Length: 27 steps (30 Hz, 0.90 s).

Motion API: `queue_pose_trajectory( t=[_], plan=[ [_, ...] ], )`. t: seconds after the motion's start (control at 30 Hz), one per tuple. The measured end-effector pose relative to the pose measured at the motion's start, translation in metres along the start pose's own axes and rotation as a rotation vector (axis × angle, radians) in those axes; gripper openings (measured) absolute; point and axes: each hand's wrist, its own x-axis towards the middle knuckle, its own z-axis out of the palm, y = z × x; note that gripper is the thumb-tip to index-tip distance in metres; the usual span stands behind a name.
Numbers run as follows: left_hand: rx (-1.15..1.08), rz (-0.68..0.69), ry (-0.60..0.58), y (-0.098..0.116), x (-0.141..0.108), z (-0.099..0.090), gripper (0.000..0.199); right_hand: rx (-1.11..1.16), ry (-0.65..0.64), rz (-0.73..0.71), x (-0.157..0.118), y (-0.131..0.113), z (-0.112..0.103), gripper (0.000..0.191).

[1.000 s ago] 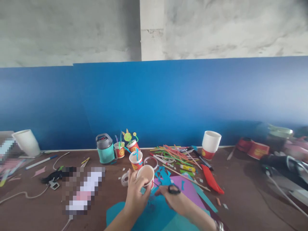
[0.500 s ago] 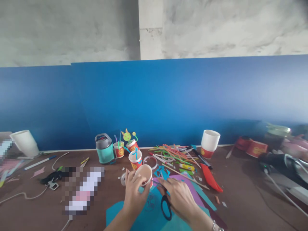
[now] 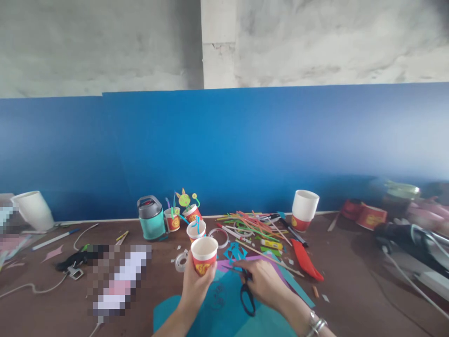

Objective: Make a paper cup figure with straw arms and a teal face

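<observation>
My left hand (image 3: 197,280) is closed around a red and white paper cup (image 3: 204,255), which stands nearly upright with its rim toward the back. To the right, my right hand (image 3: 264,279) grips black-handled scissors (image 3: 247,298), their blades pointing left toward the cup without touching it. Under both hands lies blue paper (image 3: 196,318) with a dark drawing on it, partly over a purple sheet (image 3: 259,260). Just behind the held cup is another paper cup (image 3: 195,229) with blue curled strips in it. A tape roll (image 3: 181,261) lies left of the held cup.
Colourful sticks (image 3: 250,222), a glue stick (image 3: 271,244) and blue cut scraps (image 3: 234,252) lie behind my right hand. A teal flask (image 3: 152,224) and decorated cups (image 3: 192,213) stand at the back. Stacked cups (image 3: 304,210) and a red object (image 3: 306,262) are at right.
The paper cup in my left hand has turned from tipped over to nearly upright, showing its printed side. The scissors have moved slightly right, away from the cup.
</observation>
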Motion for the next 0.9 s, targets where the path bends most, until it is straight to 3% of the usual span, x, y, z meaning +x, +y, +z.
queue_pose_trajectory(
  t=[0.13,0.27,0.37,0.47,0.57,0.7,0.83,0.9],
  plan=[
    [-0.056,-0.040,-0.024,0.007,-0.002,-0.002,0.060,-0.197,-0.073,0.100,0.004,0.010,-0.003,0.056],
    [-0.114,-0.109,-0.122,0.011,-0.007,-0.001,0.058,-0.249,0.045,0.078,0.009,0.022,-0.005,0.050],
    [-0.087,-0.102,-0.237,0.013,-0.009,-0.002,0.057,-0.396,0.166,0.250,0.012,0.031,-0.012,0.041],
    [-0.091,-0.091,-0.255,0.013,-0.012,-0.002,0.060,-0.484,0.165,0.384,0.013,0.037,-0.017,0.040],
    [-0.123,-0.123,-0.234,0.010,-0.014,-0.001,0.064,-0.493,0.143,0.381,0.013,0.039,-0.017,0.035],
    [-0.135,-0.126,-0.330,0.005,-0.013,0.000,0.072,-0.488,0.148,0.358,0.013,0.041,-0.014,0.029],
    [-0.006,-0.037,-0.350,0.004,-0.010,0.001,0.056,-0.458,0.183,0.345,0.014,0.042,-0.015,0.028],
    [0.078,0.065,-0.338,0.003,-0.011,0.000,0.054,-0.309,0.283,0.289,0.015,0.038,-0.018,0.024]
  ],
)
